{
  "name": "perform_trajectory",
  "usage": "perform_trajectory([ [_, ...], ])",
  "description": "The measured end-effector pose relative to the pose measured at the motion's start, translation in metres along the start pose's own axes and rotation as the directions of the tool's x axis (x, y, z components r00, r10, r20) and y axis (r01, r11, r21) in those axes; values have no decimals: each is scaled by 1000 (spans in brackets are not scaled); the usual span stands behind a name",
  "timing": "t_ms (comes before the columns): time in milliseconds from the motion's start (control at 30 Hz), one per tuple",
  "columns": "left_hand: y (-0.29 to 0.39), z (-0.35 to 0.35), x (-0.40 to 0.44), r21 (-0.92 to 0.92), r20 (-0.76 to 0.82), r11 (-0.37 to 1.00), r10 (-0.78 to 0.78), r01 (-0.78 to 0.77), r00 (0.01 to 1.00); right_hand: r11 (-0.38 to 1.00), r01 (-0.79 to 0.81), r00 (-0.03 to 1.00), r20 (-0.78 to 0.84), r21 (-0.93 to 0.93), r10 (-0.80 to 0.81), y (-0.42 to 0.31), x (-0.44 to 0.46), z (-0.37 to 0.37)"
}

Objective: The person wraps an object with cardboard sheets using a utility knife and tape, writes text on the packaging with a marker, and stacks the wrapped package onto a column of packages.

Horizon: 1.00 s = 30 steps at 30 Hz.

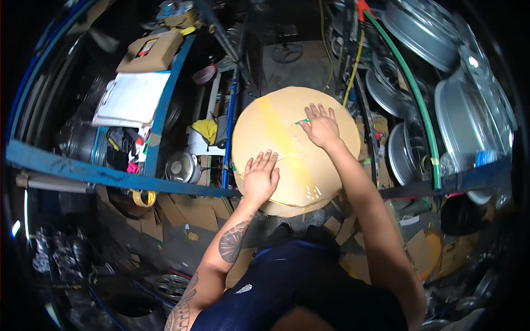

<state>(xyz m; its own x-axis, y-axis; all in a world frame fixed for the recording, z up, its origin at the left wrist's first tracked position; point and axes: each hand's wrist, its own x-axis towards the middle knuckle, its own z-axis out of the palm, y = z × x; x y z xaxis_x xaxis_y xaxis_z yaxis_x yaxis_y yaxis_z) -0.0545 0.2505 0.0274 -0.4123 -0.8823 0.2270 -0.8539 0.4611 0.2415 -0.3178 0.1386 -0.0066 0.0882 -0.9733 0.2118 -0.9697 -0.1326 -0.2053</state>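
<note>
Two hands press flat: left hand [260, 179] near the close edge of the round cardboard [256, 124] beside the blue rack [110, 172], right hand [321, 129] farther out. Fingers are slightly spread, gripping nothing; broad, even palm pressure should limit creasing.

The picture is rather dim, with strong barrel bending and black corners. The light is brightest on the cardboard disc [276, 129] under the hands, where small white glare shows between the left hand [260, 179] and the person's body. Right of the hands, the metal rims [469, 124] shine. Left of them, the paper [132, 96] is nearly overexposed.
</note>
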Motion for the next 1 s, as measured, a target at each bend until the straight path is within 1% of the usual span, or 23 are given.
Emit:
perform_trajectory([
  [100,-6,13,-6,71,-24,997,-7,9,1000,994,-108,993,43,-20,109,-29,23,-5],
  [133,-7,21,-8,104,-40,994,-8,12,999,997,-72,996,-57,29,74,-37,21,-9],
  [167,-5,21,-10,60,-67,998,-21,25,998,999,-10,998,-60,43,12,-36,27,-1],
  [200,-6,17,-10,13,-101,1000,-24,25,995,1000,-12,1000,1,16,12,-38,32,-2],
  [267,-19,-12,-9,-234,-3,972,-26,25,1000,992,-48,965,253,-117,76,-62,40,-37],
  [300,-23,-28,-11,-359,43,933,-5,21,999,998,-50,918,391,-37,61,-77,44,-60],
  [367,-40,-74,-32,-431,-270,902,-101,-27,957,959,35,940,317,282,-128,-105,30,-63],
  [400,-53,-104,-46,-455,-413,888,-143,-67,899,898,75,943,261,433,-205,-118,19,-62],
  [467,-82,-172,-85,-342,-694,925,-366,163,620,878,355,895,155,320,-419,-142,-8,-23],
  [500,-118,-179,-106,-460,-736,850,-527,257,425,899,398,905,85,183,-417,-160,-28,-8],
  [533,-147,-196,-128,-470,-743,793,-593,387,312,906,422,906,12,37,-423,-182,-47,-2],
  [567,-180,-212,-148,-337,-803,793,-524,508,285,907,419,907,25,35,-420,-202,-59,-3],
  [600,-213,-224,-163,-204,-844,789,-441,580,304,911,411,910,38,31,-412,-220,-68,-5],
  [633,-229,-237,-171,-271,-806,784,-502,559,314,891,450,889,65,68,-454,-232,-73,-9],
  [667,-240,-252,-173,-202,-797,811,-462,549,389,869,482,866,89,107,-492,-242,-75,-16],
  [733,-252,-271,-169,-182,-757,879,-412,442,507,823,379,830,239,423,-505,-262,-58,-46],
  [767,-243,-279,-158,-216,-786,893,-398,394,472,785,282,824,280,551,-493,-273,-49,-58],
  [800,-240,-269,-156,-376,-787,875,-476,306,392,728,174,812,321,663,-486,-287,-39,-67],
  [867,-231,-228,-166,-642,-728,763,-637,74,254,620,320,853,66,716,-517,-323,-15,-83],
  [900,-228,-183,-179,-773,-619,633,-739,-40,266,538,404,848,-82,740,-524,-345,3,-86],
  [933,-254,-108,-205,-540,-744,840,-510,61,431,457,489,830,-237,743,-504,-369,23,-91],
  [967,-212,-65,-196,-648,-643,749,-636,139,426,462,527,826,-303,713,-475,-395,42,-100],
  [1000,-181,-32,-198,-710,-486,675,-676,201,554,474,557,820,-362,682,-444,-421,61,-109],
])
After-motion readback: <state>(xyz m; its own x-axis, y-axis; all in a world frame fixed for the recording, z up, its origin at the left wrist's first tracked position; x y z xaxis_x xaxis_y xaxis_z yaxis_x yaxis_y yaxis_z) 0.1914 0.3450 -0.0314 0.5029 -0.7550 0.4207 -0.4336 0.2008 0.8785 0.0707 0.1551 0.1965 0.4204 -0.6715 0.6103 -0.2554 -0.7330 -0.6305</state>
